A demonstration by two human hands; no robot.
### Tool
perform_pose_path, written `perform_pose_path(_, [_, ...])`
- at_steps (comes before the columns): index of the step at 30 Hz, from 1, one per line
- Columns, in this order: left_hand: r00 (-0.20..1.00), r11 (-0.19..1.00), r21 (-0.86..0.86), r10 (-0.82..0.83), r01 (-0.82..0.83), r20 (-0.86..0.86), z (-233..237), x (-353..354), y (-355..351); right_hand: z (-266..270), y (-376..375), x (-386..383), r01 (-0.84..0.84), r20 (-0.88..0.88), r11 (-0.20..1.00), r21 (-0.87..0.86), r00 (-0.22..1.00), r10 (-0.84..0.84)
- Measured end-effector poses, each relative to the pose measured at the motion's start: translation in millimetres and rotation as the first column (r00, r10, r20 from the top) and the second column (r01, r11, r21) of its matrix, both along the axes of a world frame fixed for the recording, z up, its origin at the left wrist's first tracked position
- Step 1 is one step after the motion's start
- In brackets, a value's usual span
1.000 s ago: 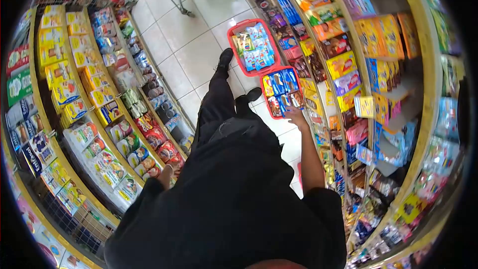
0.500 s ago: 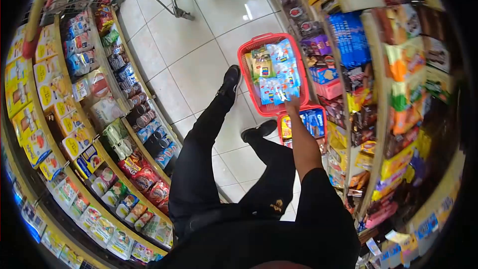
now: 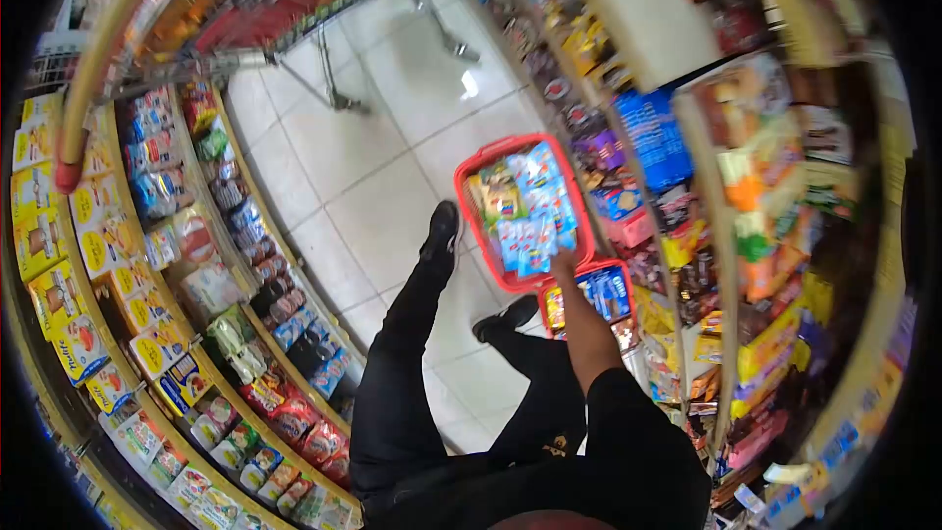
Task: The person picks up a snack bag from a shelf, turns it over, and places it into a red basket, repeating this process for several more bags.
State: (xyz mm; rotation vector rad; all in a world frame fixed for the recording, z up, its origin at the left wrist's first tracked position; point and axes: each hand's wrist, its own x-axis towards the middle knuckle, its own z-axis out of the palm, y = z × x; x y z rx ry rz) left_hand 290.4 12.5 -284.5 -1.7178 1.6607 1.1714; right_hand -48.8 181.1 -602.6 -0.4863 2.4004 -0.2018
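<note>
Fingertips of my right hand (image 3: 561, 260) are down at the near rim of the red basket (image 3: 469, 198) on the floor, w/ the arm stretched out straight from my shoulder. They sit at the edge of the blue pkts (image 3: 538, 226) piled inside, touching or just above them; too small & blurred to say which. Can't tell how far the fingers are spread, or whether they've got hold of a pkt. Left hand is out of shot.

The basket's packed. Blue/white pkts lie on the side nearest the shelving, and a yellow-green pack (image 3: 498, 198) on the aisle side. It stands on the white floor tiles (image 3: 363, 167), close against the foot of the right-hand shelves (image 3: 687, 186). Just beside it, nearer to me, is a second basket (image 3: 606, 264), also red, w/ dark blue packs (image 3: 606, 291) in it. My forearm passes over its aisle-side edge.

My legs are in black trousers, feet apart. Front shoe (image 3: 444, 231) is just beside the red basket's aisle side, and back shoe (image 3: 505, 314) is near the second basket.

Opp. side of the aisle are the left-hand shelves (image 3: 245, 236) w/ tins & pouches, plus yellow boxes (image 3: 88, 236) further out. At the top of view a metal trolley (image 3: 324, 69) stands on the tiles, well apart from both baskets & blurred.
</note>
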Motion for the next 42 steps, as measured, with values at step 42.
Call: perform_pose_path(42, [-0.182,-0.289,-0.113,-0.223,0.951,-0.958,491.2,-235.1,-41.5,825.3,-69.4,299.1,0.352,0.029,-0.043,-0.935,-0.043,-0.999])
